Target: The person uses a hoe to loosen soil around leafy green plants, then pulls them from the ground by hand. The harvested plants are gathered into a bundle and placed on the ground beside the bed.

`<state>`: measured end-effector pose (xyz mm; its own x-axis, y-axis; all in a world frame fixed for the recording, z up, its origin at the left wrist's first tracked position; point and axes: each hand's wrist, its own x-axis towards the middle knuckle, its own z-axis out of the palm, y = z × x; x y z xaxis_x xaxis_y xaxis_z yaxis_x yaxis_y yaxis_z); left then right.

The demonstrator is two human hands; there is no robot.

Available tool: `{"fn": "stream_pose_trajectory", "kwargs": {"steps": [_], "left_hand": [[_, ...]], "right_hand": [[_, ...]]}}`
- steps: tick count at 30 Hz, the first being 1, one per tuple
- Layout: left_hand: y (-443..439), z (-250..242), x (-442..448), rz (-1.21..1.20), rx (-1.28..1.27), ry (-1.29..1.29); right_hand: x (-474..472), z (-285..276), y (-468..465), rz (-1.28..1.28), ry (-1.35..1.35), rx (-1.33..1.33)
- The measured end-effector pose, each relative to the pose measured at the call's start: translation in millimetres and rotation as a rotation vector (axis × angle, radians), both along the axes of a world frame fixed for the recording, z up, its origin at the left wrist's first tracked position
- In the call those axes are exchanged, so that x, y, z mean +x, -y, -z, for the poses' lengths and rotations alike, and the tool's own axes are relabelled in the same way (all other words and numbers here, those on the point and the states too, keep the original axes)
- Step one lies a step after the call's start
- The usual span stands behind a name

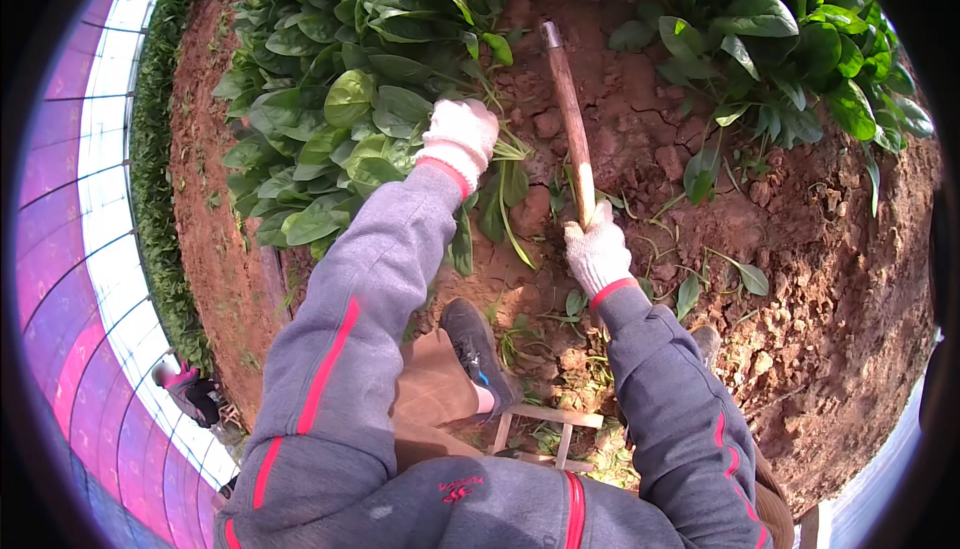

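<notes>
My left hand [459, 136], in a white knit glove, is closed at the edge of a dense mass of leafy spinach [322, 121]. Stems and a few roots-end stalks [514, 150] stick out to the right of that fist; the grip itself is partly hidden by the glove. My right hand [598, 249], gloved the same way, is wrapped around the wooden handle [570, 114] of a tool. A metal collar [551, 33] caps the handle's far end, which points away from me over the soil. Whatever blade it has cannot be made out.
Cracked reddish soil [817, 264] spreads to the right, with loose leaves [750, 277] on it. More spinach [795, 31] grows at upper right. A low wooden stool frame [551, 415] is beneath me beside my shoe [476, 350]. Far left, another person [187, 391] is near the greenhouse wall [75, 249].
</notes>
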<state>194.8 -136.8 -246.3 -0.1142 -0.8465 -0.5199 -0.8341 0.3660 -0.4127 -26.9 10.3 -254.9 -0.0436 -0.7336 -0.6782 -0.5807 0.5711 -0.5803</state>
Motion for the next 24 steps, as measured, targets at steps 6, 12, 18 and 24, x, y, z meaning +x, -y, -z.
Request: {"fn": "stream_pose_trajectory", "kwargs": {"steps": [6, 12, 18, 24], "left_hand": [[3, 0, -2, -0.146, -0.199, -0.138], [23, -3, -2, -0.395, -0.029, -0.014], [23, 1, -3, -0.304, 0.058, 0.070], [22, 8, 1, -0.277, 0.117, 0.106]], "right_hand": [[5, 5, -11, -0.122, -0.072, 0.033], [-4, 4, 6, -0.130, -0.086, -0.006], [0, 4, -6, -0.185, -0.110, 0.068], [-3, -5, 0, -0.094, -0.093, -0.028]]}}
